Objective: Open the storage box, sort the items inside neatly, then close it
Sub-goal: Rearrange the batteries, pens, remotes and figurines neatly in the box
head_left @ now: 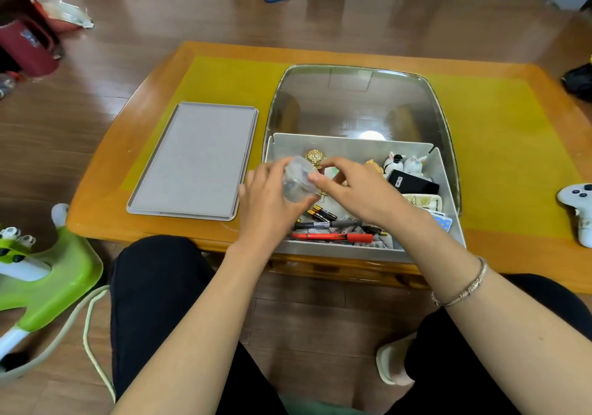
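Observation:
The grey storage box (448, 190) stands open on the table in front of me. Its grey lid (195, 161) lies flat to the left of it. Over the box's left part, my left hand (266, 203) grips a small clear plastic container (298, 180). My right hand (355, 187) pinches the container's right end. Inside the box lie a red pen (333, 237), a black pen (326, 225), batteries (323, 213), a gold round ornament (315, 155), white rabbit figurines (405, 163), a black flat device (411, 183) and a blue card pack (443, 222).
The box sits within a large clear domed cover (358, 100) on the yellow mat (499, 145) of the wooden table (105, 190). A white game controller (578, 206) lies at the right edge. A green toy (48, 273) stands on the floor at left.

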The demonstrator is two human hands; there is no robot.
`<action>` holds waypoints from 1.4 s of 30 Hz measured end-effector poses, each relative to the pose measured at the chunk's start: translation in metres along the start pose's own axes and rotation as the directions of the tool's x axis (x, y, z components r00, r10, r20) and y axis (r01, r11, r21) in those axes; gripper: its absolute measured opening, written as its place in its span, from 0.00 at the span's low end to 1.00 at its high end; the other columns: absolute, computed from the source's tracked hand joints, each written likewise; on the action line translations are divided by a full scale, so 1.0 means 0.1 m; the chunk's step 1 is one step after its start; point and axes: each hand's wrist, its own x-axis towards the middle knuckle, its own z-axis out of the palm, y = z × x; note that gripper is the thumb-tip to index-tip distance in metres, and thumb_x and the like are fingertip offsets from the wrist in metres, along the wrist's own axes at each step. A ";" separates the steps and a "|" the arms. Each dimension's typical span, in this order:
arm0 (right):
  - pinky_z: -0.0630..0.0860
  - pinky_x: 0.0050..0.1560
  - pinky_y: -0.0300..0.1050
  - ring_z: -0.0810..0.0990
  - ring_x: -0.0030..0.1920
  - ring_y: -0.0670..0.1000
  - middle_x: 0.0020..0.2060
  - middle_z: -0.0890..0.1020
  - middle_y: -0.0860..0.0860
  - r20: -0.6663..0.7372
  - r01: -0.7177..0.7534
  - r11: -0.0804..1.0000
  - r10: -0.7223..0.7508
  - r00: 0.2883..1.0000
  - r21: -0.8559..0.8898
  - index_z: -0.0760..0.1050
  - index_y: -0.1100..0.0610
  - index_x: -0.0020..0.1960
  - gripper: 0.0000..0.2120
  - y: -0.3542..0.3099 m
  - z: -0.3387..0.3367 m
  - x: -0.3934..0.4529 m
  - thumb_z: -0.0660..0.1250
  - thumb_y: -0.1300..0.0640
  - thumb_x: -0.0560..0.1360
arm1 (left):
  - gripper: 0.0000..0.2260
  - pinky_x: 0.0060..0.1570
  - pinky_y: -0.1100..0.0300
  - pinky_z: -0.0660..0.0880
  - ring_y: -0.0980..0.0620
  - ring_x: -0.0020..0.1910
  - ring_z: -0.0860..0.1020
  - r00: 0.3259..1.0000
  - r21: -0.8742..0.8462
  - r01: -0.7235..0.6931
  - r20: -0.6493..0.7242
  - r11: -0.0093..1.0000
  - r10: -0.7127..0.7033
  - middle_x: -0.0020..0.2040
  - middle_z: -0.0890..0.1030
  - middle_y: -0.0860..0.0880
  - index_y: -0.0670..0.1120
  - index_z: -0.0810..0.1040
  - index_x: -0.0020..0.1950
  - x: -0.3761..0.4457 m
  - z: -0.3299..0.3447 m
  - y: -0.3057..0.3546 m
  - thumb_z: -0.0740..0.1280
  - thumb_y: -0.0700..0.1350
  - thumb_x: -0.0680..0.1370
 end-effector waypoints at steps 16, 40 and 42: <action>0.66 0.51 0.45 0.74 0.49 0.48 0.45 0.78 0.45 -0.040 -0.124 0.924 0.148 0.988 0.363 0.75 0.49 0.50 0.22 -0.01 0.20 -0.10 0.46 0.39 0.81 | 0.27 0.44 0.64 0.75 0.56 0.48 0.78 0.975 -0.556 0.122 0.222 0.822 0.006 0.54 0.79 0.50 0.51 0.67 0.66 -0.24 0.12 0.37 0.48 0.67 0.76; 0.66 0.38 0.44 0.75 0.40 0.45 0.37 0.75 0.44 0.033 -0.066 0.959 0.059 0.998 0.275 0.65 0.48 0.50 0.15 -0.05 0.24 -0.16 0.44 0.41 0.81 | 0.23 0.41 0.63 0.73 0.61 0.40 0.76 0.900 -0.435 0.298 0.426 0.850 -0.097 0.40 0.75 0.56 0.49 0.67 0.59 -0.08 -0.02 0.34 0.44 0.63 0.79; 0.68 0.43 0.39 0.75 0.45 0.42 0.44 0.77 0.45 0.101 -0.079 0.919 0.043 0.994 0.387 0.65 0.48 0.58 0.16 -0.02 0.20 -0.16 0.46 0.41 0.81 | 0.19 0.38 0.62 0.71 0.60 0.38 0.75 0.900 -0.453 0.288 0.430 0.844 -0.076 0.39 0.74 0.56 0.50 0.66 0.57 -0.06 -0.05 0.32 0.46 0.62 0.80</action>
